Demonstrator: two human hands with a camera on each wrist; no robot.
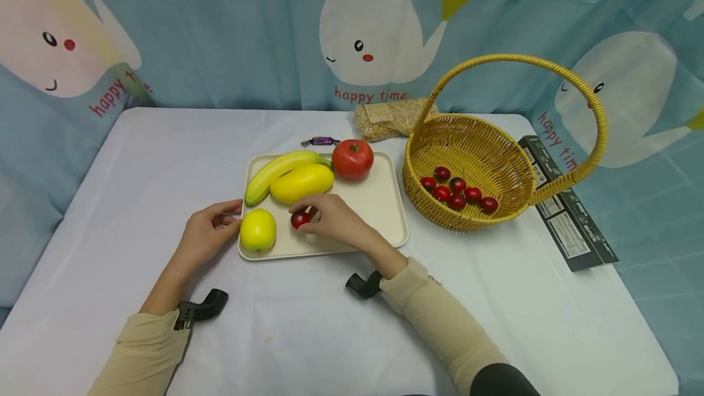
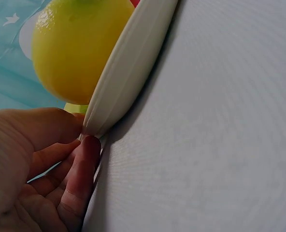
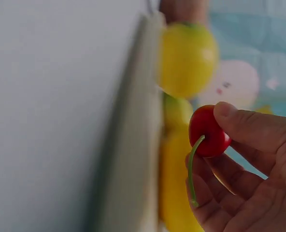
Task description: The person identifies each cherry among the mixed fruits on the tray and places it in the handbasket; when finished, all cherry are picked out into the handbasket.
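Observation:
My right hand [image 1: 341,222] pinches a dark red cherry [image 3: 208,133] between thumb and fingers, over the cream tray [image 1: 379,212]. The cherry's green stem hangs down in the right wrist view. At the tray's left rim, my left hand [image 1: 206,234] pinches the edge between thumb and fingers, beside a round yellow fruit [image 1: 258,229]. Behind the right hand lie a yellow mango-shaped fruit [image 1: 301,184] and a greenish-yellow banana [image 1: 277,171]. A red apple-like fruit [image 1: 352,159] sits at the tray's back.
To the right stands a golden woven basket [image 1: 467,219] with a tall handle and several cherries [image 1: 457,201] inside. A bag of grains [image 1: 396,118] and a small purple wrapped item [image 1: 321,141] lie behind the tray. A black box [image 1: 572,219] lies beyond the basket.

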